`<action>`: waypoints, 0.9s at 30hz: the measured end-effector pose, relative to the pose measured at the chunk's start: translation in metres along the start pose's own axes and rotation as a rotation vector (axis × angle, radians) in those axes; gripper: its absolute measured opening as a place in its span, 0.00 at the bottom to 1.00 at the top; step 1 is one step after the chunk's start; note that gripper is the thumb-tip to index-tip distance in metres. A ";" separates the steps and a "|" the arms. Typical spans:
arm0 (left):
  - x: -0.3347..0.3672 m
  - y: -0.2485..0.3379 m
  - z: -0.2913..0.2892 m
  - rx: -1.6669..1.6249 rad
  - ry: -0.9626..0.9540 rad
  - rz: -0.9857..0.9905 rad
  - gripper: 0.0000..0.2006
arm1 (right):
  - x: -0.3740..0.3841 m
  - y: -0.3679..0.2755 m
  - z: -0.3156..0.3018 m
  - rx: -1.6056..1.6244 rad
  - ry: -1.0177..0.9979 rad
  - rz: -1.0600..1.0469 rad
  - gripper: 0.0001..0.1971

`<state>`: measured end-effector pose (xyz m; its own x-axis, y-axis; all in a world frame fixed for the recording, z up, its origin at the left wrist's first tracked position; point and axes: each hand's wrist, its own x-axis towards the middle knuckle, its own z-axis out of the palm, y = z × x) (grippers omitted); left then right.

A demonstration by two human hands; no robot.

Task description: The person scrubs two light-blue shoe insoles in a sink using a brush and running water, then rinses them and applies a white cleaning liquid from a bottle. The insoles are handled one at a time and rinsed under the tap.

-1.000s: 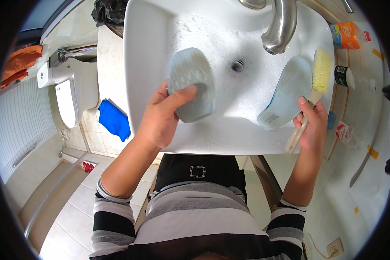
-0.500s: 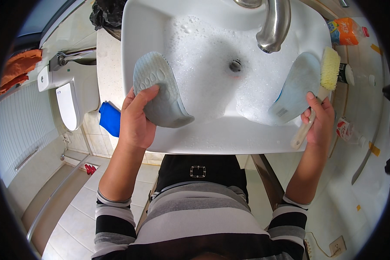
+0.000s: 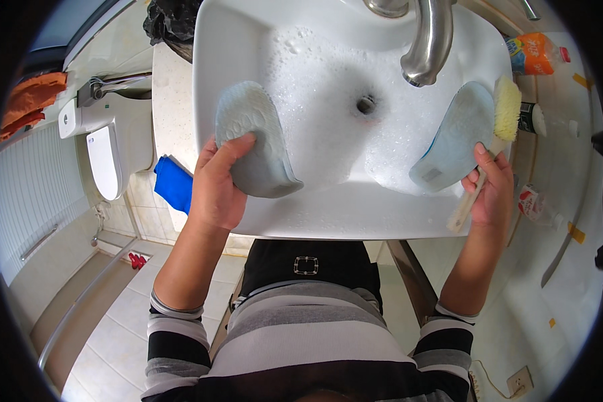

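My left hand [image 3: 216,187] grips a grey-blue shoe insole [image 3: 251,137] at the left side of a white sink [image 3: 328,214]. The insole rests tilted against the sink's inner wall. My right hand [image 3: 492,187] holds a scrub brush [image 3: 496,134] with a wooden handle and pale yellow bristles at the sink's right rim. A second grey-blue insole [image 3: 452,144] leans in the basin right beside the brush head. Soapy foam covers the basin around the drain [image 3: 365,104].
A metal faucet [image 3: 429,40] arches over the basin. A blue cloth [image 3: 174,184] lies left of the sink, beyond it a white toilet [image 3: 104,147]. An orange bottle [image 3: 532,53] and other bottles [image 3: 536,204] stand at the right.
My left hand has carried its insole from the middle of the basin to the left side. The right hand with the brush has stayed near the right rim.
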<state>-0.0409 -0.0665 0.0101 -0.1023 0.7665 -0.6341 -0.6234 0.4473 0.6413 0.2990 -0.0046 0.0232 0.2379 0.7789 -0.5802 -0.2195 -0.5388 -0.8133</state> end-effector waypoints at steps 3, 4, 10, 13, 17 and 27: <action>-0.003 -0.005 0.010 0.028 -0.083 -0.074 0.13 | -0.007 0.006 0.013 0.071 0.010 0.067 0.09; -0.003 -0.009 0.016 0.045 -0.107 -0.098 0.13 | -0.012 0.010 0.019 0.089 -0.019 0.087 0.09; -0.007 -0.023 0.052 0.208 -0.447 -0.120 0.18 | -0.034 0.035 0.051 0.195 -0.238 0.248 0.09; -0.006 -0.023 0.058 0.340 -0.499 -0.144 0.21 | -0.040 0.038 0.062 0.172 -0.346 0.267 0.08; -0.006 -0.027 0.054 0.320 -0.303 -0.148 0.19 | -0.039 0.034 0.064 0.121 -0.389 0.243 0.10; -0.022 0.009 0.001 0.070 0.072 0.046 0.17 | 0.000 0.021 0.019 -0.441 -0.245 0.121 0.15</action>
<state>-0.0434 -0.0793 0.0302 -0.1862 0.7528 -0.6313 -0.5616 0.4457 0.6971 0.2767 -0.0099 0.0072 -0.0049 0.7267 -0.6869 0.2009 -0.6722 -0.7126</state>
